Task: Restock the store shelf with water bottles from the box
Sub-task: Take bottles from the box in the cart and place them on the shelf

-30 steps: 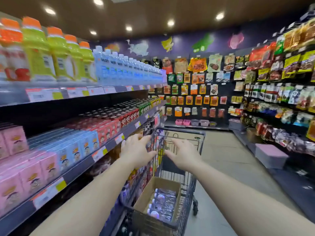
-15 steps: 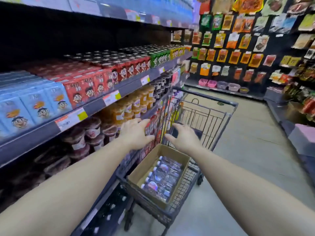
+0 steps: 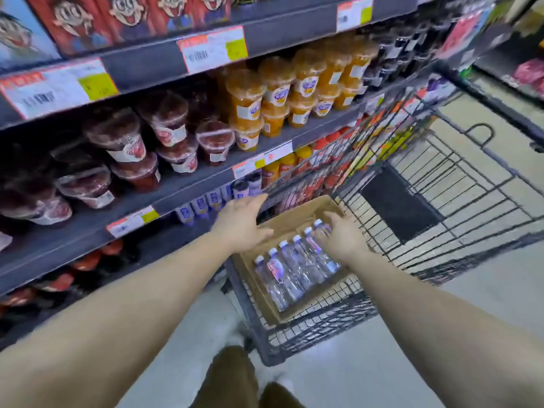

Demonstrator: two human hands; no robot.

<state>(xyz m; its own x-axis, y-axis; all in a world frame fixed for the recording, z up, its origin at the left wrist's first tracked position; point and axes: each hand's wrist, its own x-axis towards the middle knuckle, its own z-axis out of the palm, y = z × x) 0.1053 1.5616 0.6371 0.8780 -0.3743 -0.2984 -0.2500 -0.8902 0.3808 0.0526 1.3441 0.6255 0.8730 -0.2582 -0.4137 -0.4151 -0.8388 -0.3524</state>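
I judge the restocking barely begun: both my hands reach into the cardboard box in the wire cart, and no bottle has left it yet. My left hand hovers over the box's far left edge with fingers spread and released, while my right hand rests on the farthest water bottle, though I cannot tell whether its fingers are grasping it. I count five bottle caps in one row, lying near the box's right side, beside the shelf on the left.

water bottles: clear, white caps, lying in a row | box: open cardboard, in cart
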